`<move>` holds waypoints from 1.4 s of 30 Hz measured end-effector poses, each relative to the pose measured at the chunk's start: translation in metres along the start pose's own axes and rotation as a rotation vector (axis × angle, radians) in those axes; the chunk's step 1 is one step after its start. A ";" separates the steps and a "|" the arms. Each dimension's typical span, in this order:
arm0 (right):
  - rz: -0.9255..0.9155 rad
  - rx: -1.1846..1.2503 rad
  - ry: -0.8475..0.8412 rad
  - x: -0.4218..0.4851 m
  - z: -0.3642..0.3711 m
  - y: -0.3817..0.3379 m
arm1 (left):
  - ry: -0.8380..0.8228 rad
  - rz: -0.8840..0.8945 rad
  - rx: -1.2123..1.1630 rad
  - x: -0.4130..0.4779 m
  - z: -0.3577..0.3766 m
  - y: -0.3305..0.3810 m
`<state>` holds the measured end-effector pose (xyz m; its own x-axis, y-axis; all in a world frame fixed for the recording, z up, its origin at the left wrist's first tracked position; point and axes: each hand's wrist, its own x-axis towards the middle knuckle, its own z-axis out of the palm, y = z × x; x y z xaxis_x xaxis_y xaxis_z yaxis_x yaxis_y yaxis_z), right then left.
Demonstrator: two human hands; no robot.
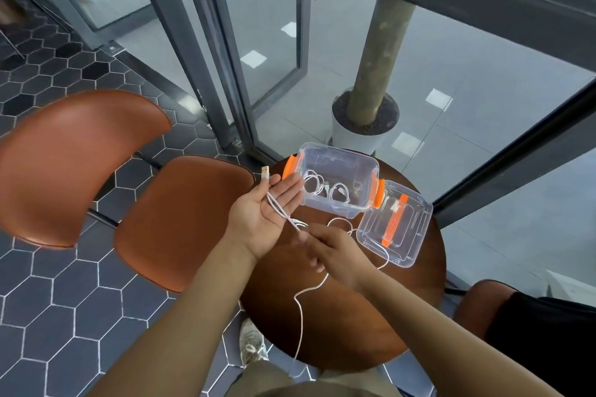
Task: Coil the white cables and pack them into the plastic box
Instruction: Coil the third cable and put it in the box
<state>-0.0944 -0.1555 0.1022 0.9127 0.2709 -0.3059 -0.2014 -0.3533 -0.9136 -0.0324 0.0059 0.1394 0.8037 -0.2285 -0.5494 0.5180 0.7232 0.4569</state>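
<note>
Left hand [261,219] flat, palm up, cable [276,207] lying across it; right hand [332,251] pinches cable. Box [338,151] at table [354,332] far edge holds coils [338,190].

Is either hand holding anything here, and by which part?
The white cable. It lies doubled along the open left hand, plug end past the fingertips. The right hand pinches it just off the left palm, the rest trailing loose.

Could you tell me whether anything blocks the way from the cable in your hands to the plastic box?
Nothing visible does: the plastic box sits open just beyond the left hand and white cable, its lid set aside.
</note>
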 end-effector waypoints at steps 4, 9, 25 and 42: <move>0.110 -0.060 -0.147 -0.003 -0.010 0.027 | -0.073 0.023 0.048 -0.013 -0.002 0.006; 0.210 -0.217 -0.128 0.009 -0.032 0.026 | -0.093 -0.015 0.182 -0.026 -0.005 0.003; 0.080 -0.153 -0.046 0.046 -0.044 -0.066 | -0.102 -0.095 0.677 -0.043 -0.010 -0.007; 0.023 0.150 0.149 0.016 -0.005 -0.057 | -0.043 -0.011 0.246 -0.031 -0.011 -0.033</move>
<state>-0.0661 -0.1357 0.1505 0.9477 0.1246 -0.2938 -0.2628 -0.2179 -0.9399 -0.0780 -0.0042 0.1338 0.8063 -0.2670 -0.5278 0.5787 0.5409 0.6104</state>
